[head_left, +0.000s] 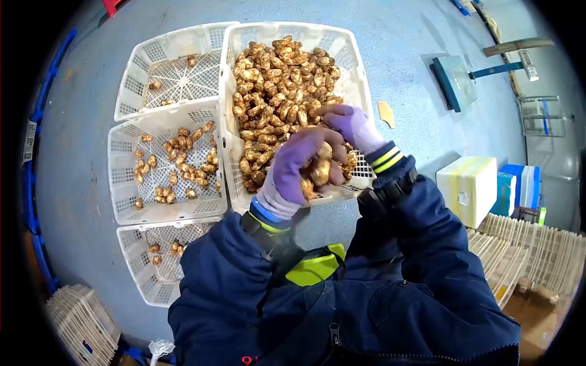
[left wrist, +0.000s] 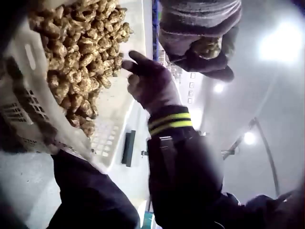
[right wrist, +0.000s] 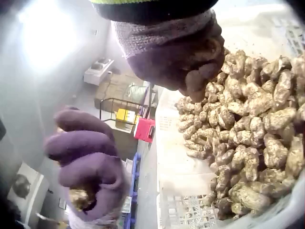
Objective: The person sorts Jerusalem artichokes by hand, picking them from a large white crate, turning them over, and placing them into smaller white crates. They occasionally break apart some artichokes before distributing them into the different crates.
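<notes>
Both hands wear purple gloves with dark palms. My left hand grips a few knobbly brown tubers over the near end of a large white plastic crate. One tuber pokes out between its curled fingers in the right wrist view. Beside it, my right hand hangs low over the tuber pile, fingers loosely bent and pointing left. The left wrist view shows a gap between the right hand's foremost fingers and no tuber between them.
Left of the big crate stand three white crates, the far one, the middle one and the near one, holding scattered tubers. A platform scale, a foam box and stacked crates stand right. A tan scrap lies on the floor.
</notes>
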`<state>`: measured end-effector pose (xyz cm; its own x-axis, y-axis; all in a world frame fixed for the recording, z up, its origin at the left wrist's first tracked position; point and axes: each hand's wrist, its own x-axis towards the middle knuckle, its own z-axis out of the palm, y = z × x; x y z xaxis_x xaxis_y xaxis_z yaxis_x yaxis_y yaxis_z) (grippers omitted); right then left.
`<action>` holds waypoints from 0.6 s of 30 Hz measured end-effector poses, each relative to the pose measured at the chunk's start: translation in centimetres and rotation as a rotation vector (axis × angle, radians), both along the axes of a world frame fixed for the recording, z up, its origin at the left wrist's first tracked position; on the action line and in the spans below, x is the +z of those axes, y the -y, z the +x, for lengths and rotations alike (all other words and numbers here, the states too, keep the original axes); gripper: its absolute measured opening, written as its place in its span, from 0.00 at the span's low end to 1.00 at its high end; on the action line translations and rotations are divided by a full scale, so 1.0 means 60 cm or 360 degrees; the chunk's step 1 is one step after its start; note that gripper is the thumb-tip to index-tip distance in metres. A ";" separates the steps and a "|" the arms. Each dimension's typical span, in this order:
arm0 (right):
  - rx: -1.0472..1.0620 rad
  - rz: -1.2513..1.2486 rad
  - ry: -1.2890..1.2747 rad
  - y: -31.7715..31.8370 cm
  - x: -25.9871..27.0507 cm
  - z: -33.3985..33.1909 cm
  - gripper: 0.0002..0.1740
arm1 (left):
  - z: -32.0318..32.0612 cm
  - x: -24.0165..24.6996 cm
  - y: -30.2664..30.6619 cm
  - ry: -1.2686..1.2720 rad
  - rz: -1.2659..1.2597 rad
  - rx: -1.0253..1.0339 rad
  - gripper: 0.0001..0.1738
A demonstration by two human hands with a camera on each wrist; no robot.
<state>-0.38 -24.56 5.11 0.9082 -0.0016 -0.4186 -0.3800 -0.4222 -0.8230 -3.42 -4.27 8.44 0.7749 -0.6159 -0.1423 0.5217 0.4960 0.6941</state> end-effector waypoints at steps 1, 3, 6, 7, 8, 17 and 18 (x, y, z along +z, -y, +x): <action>0.0112 -0.0165 0.0152 -0.009 -0.009 0.015 0.19 | 0.005 0.021 -0.013 -0.0078 -0.0041 -0.0194 0.24; 0.0082 -0.0086 0.0050 -0.021 -0.047 0.060 0.21 | 0.003 0.027 -0.016 -0.0125 -0.0216 -0.0457 0.23; 0.0414 -0.0625 0.0298 -0.046 -0.064 0.108 0.25 | 0.015 0.035 -0.032 -0.0078 -0.0163 -0.1026 0.14; 0.0500 -0.0775 0.0450 -0.051 -0.075 0.115 0.26 | 0.020 0.026 -0.023 0.0027 -0.0061 -0.1246 0.12; 0.0527 -0.0792 0.0067 -0.050 -0.071 0.119 0.27 | 0.019 0.036 -0.026 0.0027 0.0098 -0.1388 0.13; 0.1134 -0.1116 0.0244 -0.139 -0.143 0.146 0.32 | 0.000 -0.013 0.002 0.0572 0.0050 -0.1605 0.13; 0.1197 -0.1260 0.0174 -0.146 -0.160 0.148 0.32 | 0.004 -0.011 0.002 0.0501 0.0098 -0.1648 0.13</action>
<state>8.51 -15.79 -4.50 0.8217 0.3358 -0.4605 0.2547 -0.9392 -0.2304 -3.20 -4.38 7.78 -0.1101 -0.9906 -0.0809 0.4611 -0.1230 0.8788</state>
